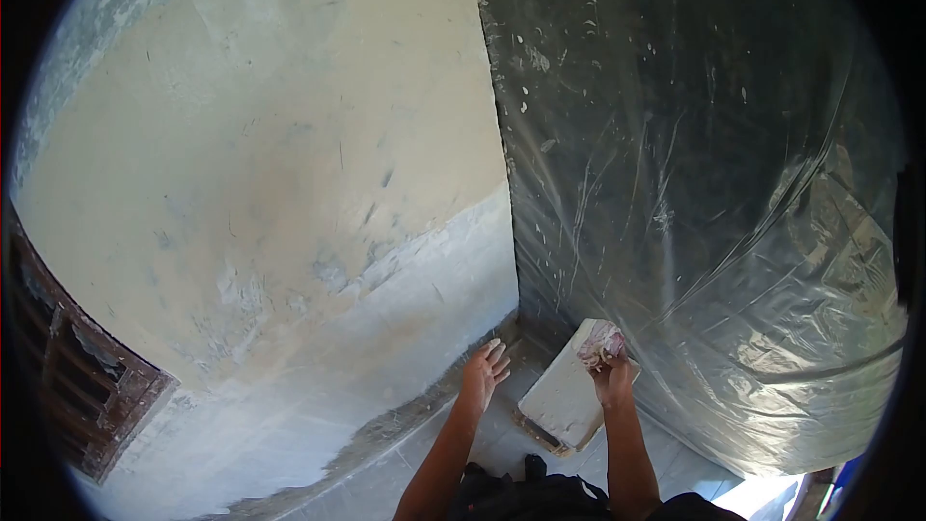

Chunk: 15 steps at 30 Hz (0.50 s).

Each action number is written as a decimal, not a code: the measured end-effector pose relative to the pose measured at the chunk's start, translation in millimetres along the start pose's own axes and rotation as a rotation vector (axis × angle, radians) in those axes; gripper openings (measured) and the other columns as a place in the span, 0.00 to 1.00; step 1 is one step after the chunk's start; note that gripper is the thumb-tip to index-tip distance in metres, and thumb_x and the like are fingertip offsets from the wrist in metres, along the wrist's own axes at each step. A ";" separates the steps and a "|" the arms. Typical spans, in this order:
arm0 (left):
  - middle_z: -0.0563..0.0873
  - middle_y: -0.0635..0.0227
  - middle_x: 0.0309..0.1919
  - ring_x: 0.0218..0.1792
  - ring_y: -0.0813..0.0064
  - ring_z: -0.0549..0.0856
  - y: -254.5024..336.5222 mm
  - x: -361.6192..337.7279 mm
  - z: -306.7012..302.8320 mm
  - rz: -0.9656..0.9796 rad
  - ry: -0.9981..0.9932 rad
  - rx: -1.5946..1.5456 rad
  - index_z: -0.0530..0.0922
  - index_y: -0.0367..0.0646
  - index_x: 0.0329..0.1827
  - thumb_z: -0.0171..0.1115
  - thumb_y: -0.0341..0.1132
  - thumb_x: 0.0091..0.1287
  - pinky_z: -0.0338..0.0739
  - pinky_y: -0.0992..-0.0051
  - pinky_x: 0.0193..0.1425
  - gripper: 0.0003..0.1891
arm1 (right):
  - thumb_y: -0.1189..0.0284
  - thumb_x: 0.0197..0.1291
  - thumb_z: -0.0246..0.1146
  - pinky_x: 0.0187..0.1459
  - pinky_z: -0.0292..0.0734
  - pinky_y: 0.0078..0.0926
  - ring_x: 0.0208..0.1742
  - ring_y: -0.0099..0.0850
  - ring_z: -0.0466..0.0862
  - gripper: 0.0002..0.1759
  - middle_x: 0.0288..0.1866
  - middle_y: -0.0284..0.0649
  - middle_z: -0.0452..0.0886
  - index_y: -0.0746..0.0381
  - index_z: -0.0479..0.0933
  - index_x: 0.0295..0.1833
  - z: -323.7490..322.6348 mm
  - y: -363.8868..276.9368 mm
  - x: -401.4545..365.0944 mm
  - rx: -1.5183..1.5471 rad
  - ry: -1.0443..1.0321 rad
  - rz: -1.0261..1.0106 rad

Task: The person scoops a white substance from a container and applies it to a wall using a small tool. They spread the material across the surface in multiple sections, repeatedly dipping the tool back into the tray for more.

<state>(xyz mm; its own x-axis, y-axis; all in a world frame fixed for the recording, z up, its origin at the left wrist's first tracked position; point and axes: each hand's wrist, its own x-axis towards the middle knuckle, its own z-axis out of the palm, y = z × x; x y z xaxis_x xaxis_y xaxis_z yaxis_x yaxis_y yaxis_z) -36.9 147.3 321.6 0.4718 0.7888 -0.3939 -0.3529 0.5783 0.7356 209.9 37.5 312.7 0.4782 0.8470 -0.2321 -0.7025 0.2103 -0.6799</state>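
Observation:
My right hand (612, 381) grips a crumpled rag (601, 340), pinkish and smeared with white, at the far right end of a white-coated rectangular tray (564, 400). The rag overlaps the tray's corner in this view. A dark strip (540, 432) lies along the tray's near left edge. To the left, my left hand (484, 371) is held out with its fingers apart and nothing in it, near the foot of the wall. White residue marks its fingertips.
A patchy beige and white wall (318, 135) fills the left side. Dark plastic sheeting (675, 135), spotted with white, hangs on the right and meets it at a corner. Grey tiles (386, 473) cover the floor. A brown wooden frame (82, 376) sits at far left.

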 end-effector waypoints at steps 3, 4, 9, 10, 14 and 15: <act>0.58 0.59 0.78 0.76 0.49 0.58 23.4 -5.1 -14.4 0.050 -0.003 -0.010 0.58 0.44 0.77 0.48 0.54 0.71 0.48 0.50 0.76 0.35 | 0.83 0.57 0.48 0.56 0.77 0.38 0.58 0.38 0.80 0.30 0.61 0.42 0.76 0.64 0.64 0.69 53.7 4.3 6.3 0.095 -0.025 0.010; 0.59 0.59 0.77 0.75 0.47 0.59 34.0 -6.4 -18.6 0.072 0.007 -0.028 0.58 0.44 0.76 0.48 0.52 0.70 0.49 0.50 0.76 0.34 | 0.84 0.58 0.49 0.58 0.75 0.38 0.57 0.37 0.80 0.30 0.60 0.41 0.77 0.63 0.65 0.69 85.4 1.4 4.1 0.089 -0.087 -0.021; 0.66 0.59 0.74 0.72 0.48 0.64 96.8 -20.2 -45.0 0.196 0.059 -0.024 0.62 0.42 0.73 0.48 0.50 0.70 0.53 0.50 0.74 0.32 | 0.86 0.62 0.56 0.59 0.74 0.27 0.55 0.29 0.81 0.23 0.56 0.40 0.81 0.68 0.73 0.64 230.5 22.8 40.7 -0.156 -0.418 -0.311; 0.68 0.58 0.73 0.71 0.48 0.66 109.1 -24.5 -52.1 0.229 0.070 -0.007 0.63 0.41 0.73 0.48 0.50 0.69 0.56 0.51 0.73 0.32 | 0.86 0.62 0.57 0.58 0.74 0.25 0.54 0.27 0.81 0.21 0.55 0.40 0.82 0.69 0.74 0.62 266.8 19.8 44.2 -0.251 -0.415 -0.386; 0.64 0.56 0.75 0.73 0.51 0.65 150.5 -47.5 -90.4 0.272 0.030 0.043 0.58 0.39 0.76 0.45 0.51 0.72 0.55 0.54 0.74 0.34 | 0.86 0.63 0.57 0.59 0.73 0.24 0.52 0.28 0.83 0.18 0.53 0.41 0.84 0.71 0.77 0.58 372.2 37.8 76.3 -0.385 -0.392 -0.631; 0.64 0.56 0.75 0.73 0.51 0.65 159.5 -51.2 -101.1 0.270 0.024 0.062 0.58 0.39 0.76 0.45 0.51 0.72 0.55 0.54 0.74 0.34 | 0.86 0.64 0.56 0.58 0.73 0.22 0.51 0.27 0.82 0.18 0.52 0.41 0.84 0.69 0.77 0.58 390.2 47.2 80.7 -0.429 -0.328 -0.785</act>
<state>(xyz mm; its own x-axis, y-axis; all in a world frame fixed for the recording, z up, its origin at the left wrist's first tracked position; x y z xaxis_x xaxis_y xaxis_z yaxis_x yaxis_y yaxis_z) -199.0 220.2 403.4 0.3482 0.9177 -0.1915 -0.4128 0.3335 0.8475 9.6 306.2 533.2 0.5135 0.6484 0.5621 0.0408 0.6358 -0.7708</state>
